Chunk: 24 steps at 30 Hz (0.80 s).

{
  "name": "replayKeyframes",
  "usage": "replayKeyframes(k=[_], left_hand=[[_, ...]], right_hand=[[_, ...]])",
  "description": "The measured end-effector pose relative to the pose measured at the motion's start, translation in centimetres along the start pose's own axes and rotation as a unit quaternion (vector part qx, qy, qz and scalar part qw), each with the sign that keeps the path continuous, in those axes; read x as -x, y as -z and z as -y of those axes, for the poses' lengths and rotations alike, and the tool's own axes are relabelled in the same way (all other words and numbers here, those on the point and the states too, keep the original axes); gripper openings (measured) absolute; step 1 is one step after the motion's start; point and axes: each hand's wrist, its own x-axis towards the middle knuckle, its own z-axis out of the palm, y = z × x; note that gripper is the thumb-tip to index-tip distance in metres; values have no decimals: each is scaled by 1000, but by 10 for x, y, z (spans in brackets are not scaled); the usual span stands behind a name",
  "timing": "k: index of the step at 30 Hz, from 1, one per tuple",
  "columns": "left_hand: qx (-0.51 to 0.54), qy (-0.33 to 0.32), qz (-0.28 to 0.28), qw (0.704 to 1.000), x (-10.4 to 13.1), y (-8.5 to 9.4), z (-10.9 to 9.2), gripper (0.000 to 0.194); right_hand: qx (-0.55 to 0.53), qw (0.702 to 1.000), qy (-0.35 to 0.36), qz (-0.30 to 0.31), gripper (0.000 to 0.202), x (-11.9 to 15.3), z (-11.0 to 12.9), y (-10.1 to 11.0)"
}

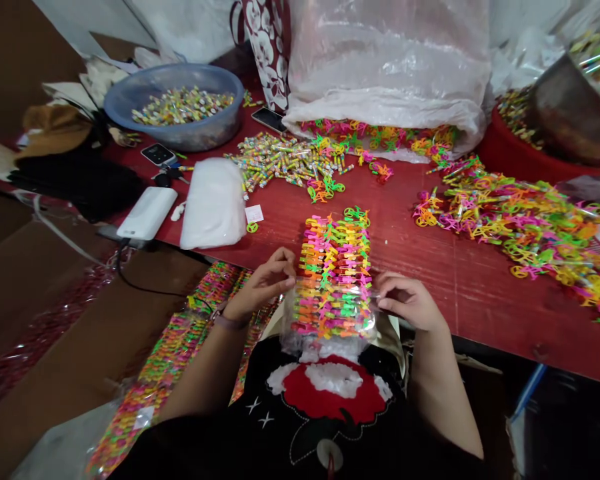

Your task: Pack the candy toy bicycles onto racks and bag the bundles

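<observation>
In front of my body lies a neat block of small plastic toys (336,250) in pink, orange, yellow and green, set in two columns. A clear plastic bag (306,327) covers the lower part of the block; the upper rows stick out of it. My left hand (266,288) pinches the bag's left edge between thumb and fingers. On the other side, my right hand (411,301) is closed on the right edge. The block rests partly over the table's front edge, towards my lap.
Loose toys (510,220) heap at the right, and candy-like tubes (285,160) lie behind the block. A blue basin (233,90), a large plastic bag (390,60), a stack of clear bags (214,203) and a white power bank (147,213) stand around. Packed toys (170,353) lie below left.
</observation>
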Motion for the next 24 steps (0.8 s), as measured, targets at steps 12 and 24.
replayKeyframes(k=[12, 24], left_hand=[[21, -56, -215, 975, -51, -18, 22, 32], [-84, -262, -218, 936, -16, -23, -71, 20]], right_hand=[[-28, 988, 36, -146, 28, -67, -11, -13], [114, 955, 236, -139, 14, -31, 81, -5]])
